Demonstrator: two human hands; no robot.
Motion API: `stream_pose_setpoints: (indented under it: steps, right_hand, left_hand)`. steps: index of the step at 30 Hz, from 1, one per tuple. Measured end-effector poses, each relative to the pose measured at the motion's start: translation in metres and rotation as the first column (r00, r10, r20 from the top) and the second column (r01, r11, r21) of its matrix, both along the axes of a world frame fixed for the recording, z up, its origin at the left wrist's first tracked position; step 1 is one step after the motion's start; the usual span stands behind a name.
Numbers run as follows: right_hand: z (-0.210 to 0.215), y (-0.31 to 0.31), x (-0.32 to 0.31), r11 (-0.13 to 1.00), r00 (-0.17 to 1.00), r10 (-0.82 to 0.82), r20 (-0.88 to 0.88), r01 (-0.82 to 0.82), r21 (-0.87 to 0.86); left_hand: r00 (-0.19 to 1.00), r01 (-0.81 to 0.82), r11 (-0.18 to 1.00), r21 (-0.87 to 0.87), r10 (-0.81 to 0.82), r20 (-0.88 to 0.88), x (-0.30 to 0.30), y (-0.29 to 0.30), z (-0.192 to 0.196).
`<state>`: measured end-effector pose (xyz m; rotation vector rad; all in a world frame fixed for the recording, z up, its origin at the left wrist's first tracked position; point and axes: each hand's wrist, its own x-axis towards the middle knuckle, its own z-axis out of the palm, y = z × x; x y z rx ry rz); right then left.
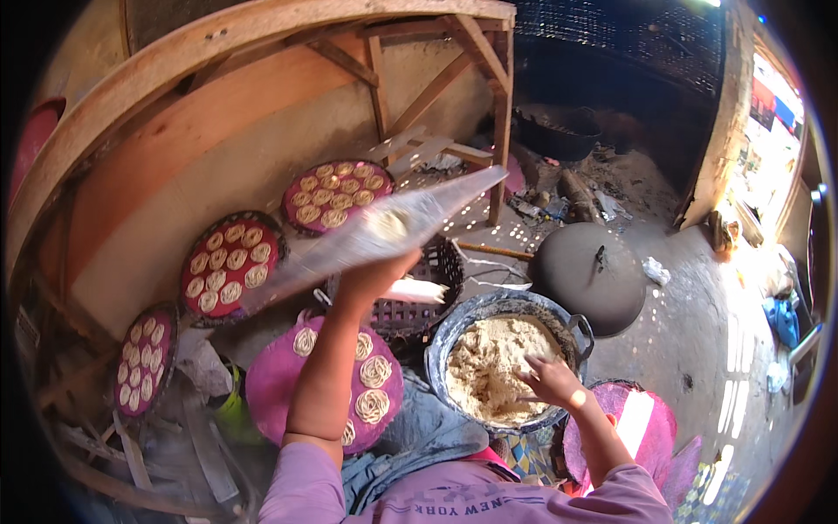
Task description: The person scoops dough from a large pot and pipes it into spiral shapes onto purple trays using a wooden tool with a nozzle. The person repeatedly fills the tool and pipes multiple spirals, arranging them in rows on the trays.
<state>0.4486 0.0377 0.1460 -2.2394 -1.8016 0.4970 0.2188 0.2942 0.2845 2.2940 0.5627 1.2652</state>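
While our left hand grips a clear plastic piping bag raised above the pink tray of spiral coils, our right hand rests with fingers spread on the dough in the pot just right of that tray.

Head cam, fisheye, looks down, close.

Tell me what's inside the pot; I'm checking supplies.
The pot holds pale crumbly dough, with the right hand reaching in. The dough hides the bottom.
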Motion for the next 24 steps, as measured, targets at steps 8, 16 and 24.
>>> stream_pose_setpoints:
  steps: [8,16,24]
  right_hand:
    - [0.016,0.072,-0.129,0.906,-0.723,-0.354,-0.593,-0.422,-0.026]
    - [0.058,0.091,-0.148,0.974,0.191,0.209,-0.959,0.047,0.221]
    - [0.109,0.109,-0.178,0.619,0.642,0.750,-0.161,-0.596,0.512]
  left_hand:
    - [0.337,0.930,0.176,-0.322,-0.067,0.939,-0.060,-0.023,-0.063]
    - [0.989,-0.125,0.904,-0.410,0.146,0.020,-0.199,-0.102,-0.132]
    - [0.904,0.002,0.784,-0.621,-0.267,-0.334,-0.200,-0.115,-0.111]
